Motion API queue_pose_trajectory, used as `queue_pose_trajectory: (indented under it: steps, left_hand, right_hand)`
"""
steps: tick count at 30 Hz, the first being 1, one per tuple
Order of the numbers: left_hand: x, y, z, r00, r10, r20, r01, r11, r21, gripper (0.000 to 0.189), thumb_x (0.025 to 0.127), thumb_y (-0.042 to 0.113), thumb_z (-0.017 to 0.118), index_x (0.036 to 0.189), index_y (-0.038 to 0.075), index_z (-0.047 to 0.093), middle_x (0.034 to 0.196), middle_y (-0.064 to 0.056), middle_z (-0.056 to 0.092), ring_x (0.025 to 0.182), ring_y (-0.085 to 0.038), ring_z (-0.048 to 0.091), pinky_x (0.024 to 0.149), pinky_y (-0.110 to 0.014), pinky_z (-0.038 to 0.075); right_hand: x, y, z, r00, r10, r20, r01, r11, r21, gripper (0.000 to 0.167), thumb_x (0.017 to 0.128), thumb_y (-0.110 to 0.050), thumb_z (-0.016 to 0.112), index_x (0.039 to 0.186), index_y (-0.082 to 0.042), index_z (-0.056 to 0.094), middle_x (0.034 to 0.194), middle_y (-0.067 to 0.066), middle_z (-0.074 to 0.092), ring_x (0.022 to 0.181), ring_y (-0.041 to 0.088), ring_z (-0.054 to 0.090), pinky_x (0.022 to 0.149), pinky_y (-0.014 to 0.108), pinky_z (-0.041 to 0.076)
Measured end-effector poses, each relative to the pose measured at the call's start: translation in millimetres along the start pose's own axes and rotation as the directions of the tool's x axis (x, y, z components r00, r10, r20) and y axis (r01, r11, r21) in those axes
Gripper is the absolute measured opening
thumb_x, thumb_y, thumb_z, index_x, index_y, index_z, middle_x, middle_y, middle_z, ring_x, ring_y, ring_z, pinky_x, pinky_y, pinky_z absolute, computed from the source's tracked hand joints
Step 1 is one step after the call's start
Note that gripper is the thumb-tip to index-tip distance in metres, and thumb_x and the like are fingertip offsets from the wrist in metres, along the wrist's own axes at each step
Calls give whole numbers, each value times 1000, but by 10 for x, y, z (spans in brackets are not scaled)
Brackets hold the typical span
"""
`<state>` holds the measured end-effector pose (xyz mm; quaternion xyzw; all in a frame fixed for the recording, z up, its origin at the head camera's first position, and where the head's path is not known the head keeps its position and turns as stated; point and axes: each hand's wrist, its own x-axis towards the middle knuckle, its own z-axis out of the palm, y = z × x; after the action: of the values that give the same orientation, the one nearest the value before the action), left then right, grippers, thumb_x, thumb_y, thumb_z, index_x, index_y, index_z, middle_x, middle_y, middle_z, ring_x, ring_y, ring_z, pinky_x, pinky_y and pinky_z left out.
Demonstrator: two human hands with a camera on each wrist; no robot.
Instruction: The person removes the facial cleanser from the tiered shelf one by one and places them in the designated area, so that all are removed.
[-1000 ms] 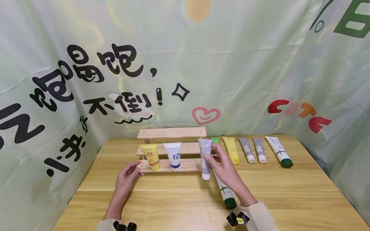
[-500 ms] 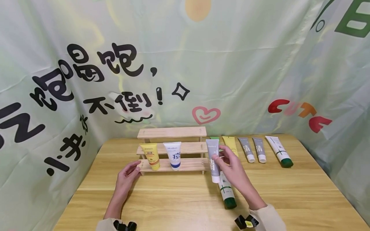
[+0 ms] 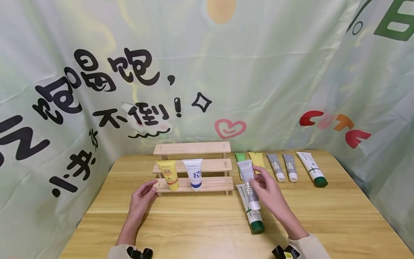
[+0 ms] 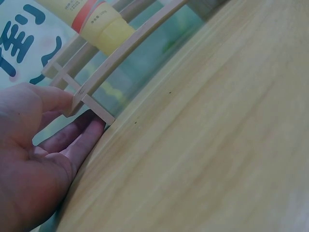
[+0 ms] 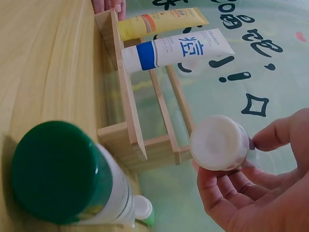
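Note:
My right hand (image 3: 270, 190) pinches a grey tube (image 3: 248, 181) between thumb and fingers. The tube is cap down, tilted, in front of a white tube with a green cap (image 3: 257, 226) lying on the table. In the right wrist view its white cap (image 5: 218, 143) faces the camera. My left hand (image 3: 141, 201) holds the left end of a three-step wooden rack (image 3: 213, 184), thumb at the plank's end and fingers by the leg (image 4: 99, 110). On the rack's lowest step stand a yellow tube (image 3: 169, 175) and a white tube with blue print (image 3: 193, 174).
Behind my right hand lie a green tube (image 3: 240, 157), another yellow tube (image 3: 257, 159), two grey tubes (image 3: 275, 167) and a second white tube with a green cap (image 3: 312, 169). A printed curtain (image 3: 275, 90) hangs behind the wooden table (image 3: 181, 230).
My right hand has carried the grey tube rightward and slightly toward me, from the rack's right end to over the lying green-capped tube. The left hand stays put.

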<state>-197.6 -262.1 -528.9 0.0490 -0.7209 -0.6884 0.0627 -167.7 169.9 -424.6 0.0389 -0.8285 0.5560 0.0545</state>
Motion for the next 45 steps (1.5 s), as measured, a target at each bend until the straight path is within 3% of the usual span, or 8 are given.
queue_pose_trajectory:
  steps: [11,16,27,32,39,45]
  left_hand:
    - [3,-3,0,1000,16,6,-16,1000,-5,37,104,11,63,137,-5,58,136,-26,56,109,-7,63,91,-23,57]
    - [-4,3,1,1000,6,5,-6,1000,-1,38,104,12,63,137,-4,59,137,-25,56,109,-7,62,91,-23,57]
    - [10,-19,-8,1000,19,-1,-19,1000,10,37,103,14,64,136,-3,60,133,-21,59,109,-8,63,91,-23,58]
    - [15,-18,-10,1000,25,-6,-25,1000,15,37,103,15,65,135,-3,61,130,-17,61,108,-8,64,90,-24,58]
    - [11,-13,-3,1000,-5,2,5,1000,9,37,103,14,64,136,-2,61,134,-23,58,109,-9,63,91,-23,58]
    - [19,-17,-9,1000,-6,-3,6,1000,10,37,103,15,64,136,-1,61,132,-20,60,108,-10,64,91,-24,58]
  right_hand:
    - [-82,167,-126,1000,-12,12,12,1000,10,46,102,-9,63,145,-5,49,106,19,71,90,21,66,74,24,56]
    - [-130,241,-187,1000,12,1,-12,999,-35,46,102,-15,65,144,-9,49,110,17,71,96,23,66,76,23,56]
    - [-143,398,-282,1000,-1,-18,-1,991,-134,45,100,-14,69,140,-4,52,108,18,73,91,22,66,72,23,56]
    - [-119,455,-315,1000,19,6,-18,989,-145,45,98,-10,70,139,-3,51,106,19,74,87,21,66,70,23,55]
    - [-108,531,-369,997,59,57,-47,981,-190,47,96,-9,72,138,-2,51,107,23,73,88,25,69,68,25,58]
    - [-85,576,-429,983,141,119,-107,960,-259,56,94,-12,75,142,-1,48,100,14,72,86,23,66,61,29,57]
